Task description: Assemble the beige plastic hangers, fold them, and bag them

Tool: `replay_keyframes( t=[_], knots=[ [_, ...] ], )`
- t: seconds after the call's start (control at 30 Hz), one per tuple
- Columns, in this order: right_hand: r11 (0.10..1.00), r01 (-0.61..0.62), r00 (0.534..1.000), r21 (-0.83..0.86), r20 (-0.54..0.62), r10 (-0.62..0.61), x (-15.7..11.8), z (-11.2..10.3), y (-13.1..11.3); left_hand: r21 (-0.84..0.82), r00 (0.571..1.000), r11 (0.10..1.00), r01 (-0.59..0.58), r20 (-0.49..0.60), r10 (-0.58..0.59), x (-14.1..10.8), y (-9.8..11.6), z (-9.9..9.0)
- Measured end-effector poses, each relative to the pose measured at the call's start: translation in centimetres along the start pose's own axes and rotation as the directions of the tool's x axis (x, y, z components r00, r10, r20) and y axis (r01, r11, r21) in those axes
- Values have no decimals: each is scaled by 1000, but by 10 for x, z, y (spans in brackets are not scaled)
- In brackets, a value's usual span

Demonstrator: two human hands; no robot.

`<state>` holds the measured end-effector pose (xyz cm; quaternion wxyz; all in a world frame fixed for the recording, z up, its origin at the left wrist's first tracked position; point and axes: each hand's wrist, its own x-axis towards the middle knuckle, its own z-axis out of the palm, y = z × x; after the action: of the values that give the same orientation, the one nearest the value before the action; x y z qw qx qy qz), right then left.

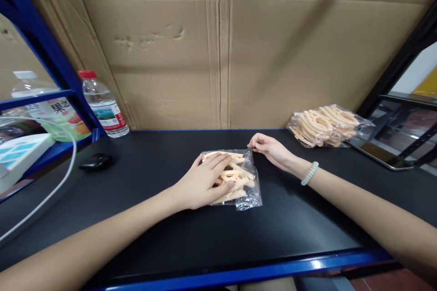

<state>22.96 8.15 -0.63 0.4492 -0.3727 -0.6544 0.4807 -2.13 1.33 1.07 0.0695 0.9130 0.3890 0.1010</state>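
A clear plastic bag (251, 198) lies flat on the black table, with several pale, wood-coloured pieces (235, 177) inside it. My left hand (205, 181) rests on top of the bag with its fingers stretched out, covering the bag's left part. At the bag's upper right corner, the fingertips of my right hand (268, 148) pinch the edge of the plastic. A pale beaded bracelet (310, 173) circles my right wrist.
Another clear bag of pale ring-shaped pieces (321, 125) lies at the back right, near a dark tablet-like panel (382, 154). A black mouse (96, 162), a red-capped bottle (105, 107) and a white cable (70, 163) are on the left. Cardboard (164, 54) walls the back.
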Motion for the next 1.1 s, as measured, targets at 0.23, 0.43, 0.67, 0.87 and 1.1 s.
replay_keyframes(
  t=[0.23, 0.43, 0.67, 0.87, 1.1],
  knots=[
    [996, 66, 996, -57, -49, -68, -1, -1, -2, 6, 1000, 1000, -3, -12, 3, 1, 0, 0],
    [677, 540, 842, -500, 318, -436, -18, 14, -28, 24, 1000, 1000, -15, -22, 15, 1, -1, 1],
    [480, 670, 738, -566, 572, -358, -24, 28, -34, 37, 998, 999, -31, -50, 33, 2, -1, 3],
    [418, 682, 731, -600, 585, -352, -28, 29, -38, 42, 999, 999, -32, -42, 33, 1, -1, 3],
    [441, 671, 741, -595, 549, -386, -31, 27, -38, 26, 998, 999, -21, -53, 23, 1, 0, 3]
  ],
)
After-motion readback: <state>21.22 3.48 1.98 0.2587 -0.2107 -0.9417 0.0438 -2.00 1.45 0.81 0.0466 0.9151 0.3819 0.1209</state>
